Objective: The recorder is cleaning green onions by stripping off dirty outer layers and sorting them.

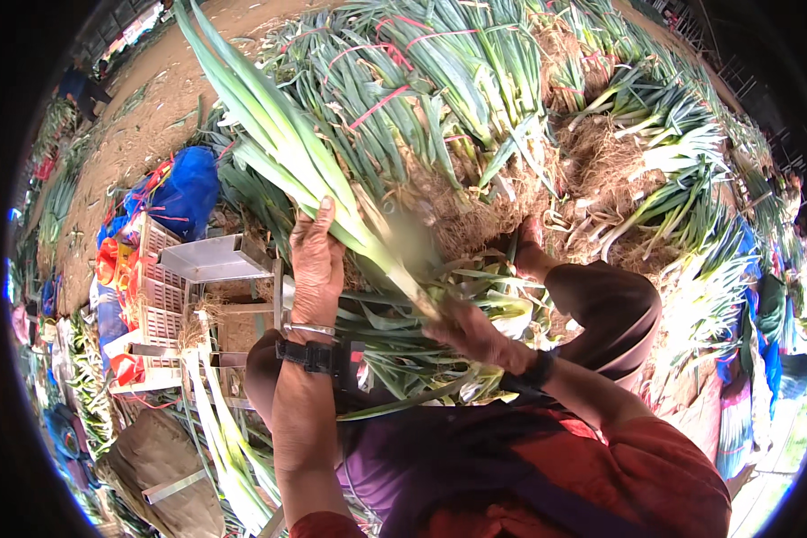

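My left hand [317, 255] is closed round the middle of a large leek [282, 134], thumb on top. The leek slants across in front of me, its green leaves fanning to the upper left and its pale stem running down to the right. At the lower end of the stem, my right hand [475, 332] is closed and slightly blurred by motion; its fingers hide the root end. Beside the stem stands a brownish strip of outer leaf [377, 215], partly behind a blurred patch. Loose green leaves [394, 345] lie beneath the two hands, over and around my legs.
Leek bundles tied with pink string [462, 63] lie ahead, and more leeks with matted brown roots [605, 161] are at the right. To the left are a metal tray [215, 260], a plastic crate [160, 318], blue sheeting [184, 193] and pale stripped leeks [233, 457].
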A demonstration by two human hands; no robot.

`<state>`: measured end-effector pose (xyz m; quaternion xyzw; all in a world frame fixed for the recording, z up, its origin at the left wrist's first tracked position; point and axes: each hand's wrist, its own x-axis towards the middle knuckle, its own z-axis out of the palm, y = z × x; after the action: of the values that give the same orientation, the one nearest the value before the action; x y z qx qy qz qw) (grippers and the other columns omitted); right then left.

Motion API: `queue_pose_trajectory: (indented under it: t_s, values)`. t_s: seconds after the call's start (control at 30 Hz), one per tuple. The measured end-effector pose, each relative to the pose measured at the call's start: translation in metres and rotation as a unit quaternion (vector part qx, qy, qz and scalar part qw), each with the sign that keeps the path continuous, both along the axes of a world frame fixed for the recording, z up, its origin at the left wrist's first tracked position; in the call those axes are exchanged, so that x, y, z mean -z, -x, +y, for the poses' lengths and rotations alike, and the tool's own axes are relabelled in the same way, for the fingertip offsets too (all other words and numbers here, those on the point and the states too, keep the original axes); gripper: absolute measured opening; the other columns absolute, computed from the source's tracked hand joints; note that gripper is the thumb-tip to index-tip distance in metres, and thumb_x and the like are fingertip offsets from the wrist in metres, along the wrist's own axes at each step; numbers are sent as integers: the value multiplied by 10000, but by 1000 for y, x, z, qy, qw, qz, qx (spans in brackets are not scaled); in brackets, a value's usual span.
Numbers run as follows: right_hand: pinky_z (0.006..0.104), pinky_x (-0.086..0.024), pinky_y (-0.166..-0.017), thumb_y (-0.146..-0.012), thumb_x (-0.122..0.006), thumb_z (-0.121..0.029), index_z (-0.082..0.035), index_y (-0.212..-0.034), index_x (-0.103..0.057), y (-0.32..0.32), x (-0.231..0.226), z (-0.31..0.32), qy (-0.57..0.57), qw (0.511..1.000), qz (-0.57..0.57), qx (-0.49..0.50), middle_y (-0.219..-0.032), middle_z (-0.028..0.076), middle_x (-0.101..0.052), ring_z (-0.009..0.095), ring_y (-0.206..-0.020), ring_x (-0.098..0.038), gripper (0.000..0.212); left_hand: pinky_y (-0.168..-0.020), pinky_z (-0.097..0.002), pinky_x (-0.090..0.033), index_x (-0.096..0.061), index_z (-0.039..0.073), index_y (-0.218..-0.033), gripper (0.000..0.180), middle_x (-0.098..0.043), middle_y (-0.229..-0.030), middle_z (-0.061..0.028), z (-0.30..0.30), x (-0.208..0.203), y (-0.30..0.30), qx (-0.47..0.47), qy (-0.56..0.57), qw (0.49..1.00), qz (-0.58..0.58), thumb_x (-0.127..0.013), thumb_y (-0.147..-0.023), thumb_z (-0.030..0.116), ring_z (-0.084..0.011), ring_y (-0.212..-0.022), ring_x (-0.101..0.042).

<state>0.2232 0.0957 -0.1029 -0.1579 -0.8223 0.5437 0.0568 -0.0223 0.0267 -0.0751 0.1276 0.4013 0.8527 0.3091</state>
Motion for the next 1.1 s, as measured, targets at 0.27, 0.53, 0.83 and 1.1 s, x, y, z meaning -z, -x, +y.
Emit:
queue_pose_trajectory:
  t_s: [0.27, 0.53, 0.83, 1.1]
  values:
    - [285, -472, -757, -898, -611, -223, -32, -1113, -535, 101, 2, 14, 252, 934, 217, 131, -957, 55, -602, 112, -882, -564, 297, -805, -386, -535, -537, 52, -1137, 265, -623, -996, -98, -3, -24, -10, 43, -72, 996, 22, -590, -905, 169, -251, -873, -634]
    - [269, -420, -460, -954, -474, -229, -26, -1083, -593, 5, 117, 41, 156, 963, -1, 222, -612, 17, -549, 110, -493, -497, 268, -742, -371, -570, -554, 19, -1098, 241, -642, -942, -126, -35, -43, 18, -93, -107, 990, 17, -568, -919, 179, -247, -821, -657]
    - [367, -433, -894, -864, -628, -250, -45, -1124, -577, 27, 20, 39, -46, 991, 105, 62, -1133, 162, -581, 264, -1089, -537, 334, -722, -386, -584, -533, 43, -1113, 246, -617, -973, -118, -33, -27, 15, -35, -60, 998, -7, -583, -907, 168, -289, -852, -656]
    - [261, -482, -611, -884, -613, -101, -16, -1224, -460, 57, 11, -14, 256, 964, 58, -55, -846, 24, -562, 111, -743, -551, 383, -894, -483, -500, -525, 73, -1156, 255, -606, -1066, -92, -18, -65, -22, 62, -117, 991, 2, -547, -927, 184, -338, -994, -612]
